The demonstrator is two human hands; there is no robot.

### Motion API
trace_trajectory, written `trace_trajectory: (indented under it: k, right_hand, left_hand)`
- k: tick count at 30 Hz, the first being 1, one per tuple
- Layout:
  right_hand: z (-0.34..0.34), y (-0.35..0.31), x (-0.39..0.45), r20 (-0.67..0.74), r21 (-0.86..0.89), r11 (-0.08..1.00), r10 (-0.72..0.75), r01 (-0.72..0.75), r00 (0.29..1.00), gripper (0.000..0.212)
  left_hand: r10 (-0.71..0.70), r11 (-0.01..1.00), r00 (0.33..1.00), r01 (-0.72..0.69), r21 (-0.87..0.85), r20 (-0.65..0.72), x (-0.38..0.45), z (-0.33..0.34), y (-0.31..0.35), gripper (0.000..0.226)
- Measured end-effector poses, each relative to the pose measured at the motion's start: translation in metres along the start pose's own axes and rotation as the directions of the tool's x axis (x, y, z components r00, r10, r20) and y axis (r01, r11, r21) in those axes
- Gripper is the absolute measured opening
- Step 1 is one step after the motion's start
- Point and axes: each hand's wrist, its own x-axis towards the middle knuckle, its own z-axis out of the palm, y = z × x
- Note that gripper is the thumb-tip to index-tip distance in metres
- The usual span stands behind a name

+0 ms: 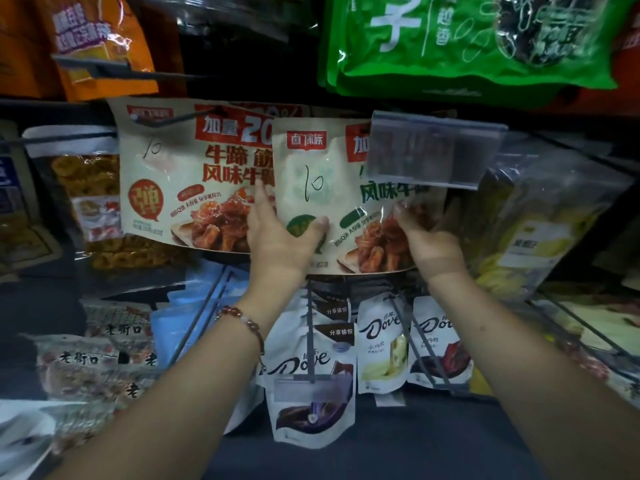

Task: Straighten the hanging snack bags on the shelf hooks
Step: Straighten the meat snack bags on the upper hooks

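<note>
A beige snack bag with green lettering (322, 181) hangs on a hook in the middle, "10" written on it. My left hand (280, 237) grips its lower left edge, thumb on the front, fingers behind. My right hand (429, 240) pinches its lower right part. A clear price-tag holder (433, 150) at the hook's tip covers the bag's upper right. To the left hangs a matching beige bag with red lettering (180, 174), partly behind the green-lettered one.
Green bags (467, 39) and orange bags (97, 39) hang above. White Dove pouches (311, 386) hang on hooks below my wrists. A clear bag of yellow snacks (533, 230) hangs right, a bag of ring snacks (90, 188) left. Hook rods stick out toward me.
</note>
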Motion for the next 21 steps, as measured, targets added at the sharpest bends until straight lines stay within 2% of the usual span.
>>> trace_trajectory:
  k: [2, 4, 6, 9, 11, 14, 16, 19, 21]
  right_hand:
    - [0.000, 0.003, -0.002, 0.015, 0.186, 0.982, 0.033, -0.035, 0.999, 0.091]
    - [0.001, 0.004, -0.004, 0.056, 0.285, 0.957, 0.042, -0.056, 0.998, 0.066]
    - [0.003, 0.006, -0.005, 0.029, 0.318, 0.948, 0.003, -0.012, 1.000, 0.051]
    - [0.002, 0.011, -0.009, -0.012, 0.294, 0.954, -0.058, 0.060, 0.998, 0.047]
    - [0.002, 0.014, -0.013, -0.036, 0.214, 0.974, -0.063, 0.069, 0.997, 0.050]
    - [0.001, 0.013, -0.014, -0.070, 0.110, 0.993, -0.032, 0.040, 0.997, 0.071]
    - [-0.001, 0.009, -0.017, -0.065, -0.046, 0.997, -0.064, 0.061, 0.996, 0.074]
    - [-0.007, 0.005, -0.031, -0.040, -0.363, 0.920, -0.174, 0.148, 0.984, 0.072]
    - [-0.011, -0.001, -0.045, 0.017, -0.463, 0.858, -0.244, 0.224, 0.970, 0.077]
  left_hand:
    - [-0.061, 0.994, 0.998, 0.063, -0.090, 0.030, 0.002, 0.000, -0.001, 0.098]
    - [-0.100, 0.977, 0.993, 0.110, -0.182, 0.060, 0.003, 0.001, 0.002, 0.080]
    - [-0.124, 0.959, 0.986, 0.147, -0.241, 0.111, 0.005, 0.004, 0.008, 0.064]
    - [-0.115, 0.955, 0.978, 0.157, -0.251, 0.173, 0.006, 0.007, 0.018, 0.054]
    - [-0.129, 0.953, 0.978, 0.168, -0.252, 0.167, 0.008, 0.008, 0.022, 0.056]
    - [-0.121, 0.970, 0.982, 0.149, -0.194, 0.146, 0.006, 0.010, 0.020, 0.061]
    - [-0.121, 0.979, 0.986, 0.137, -0.151, 0.114, 0.003, 0.009, 0.015, 0.070]
    - [-0.099, 0.990, 0.992, 0.106, -0.093, 0.084, -0.003, 0.004, 0.009, 0.091]
    - [-0.071, 0.995, 0.995, 0.076, -0.062, 0.069, -0.010, -0.002, 0.012, 0.102]
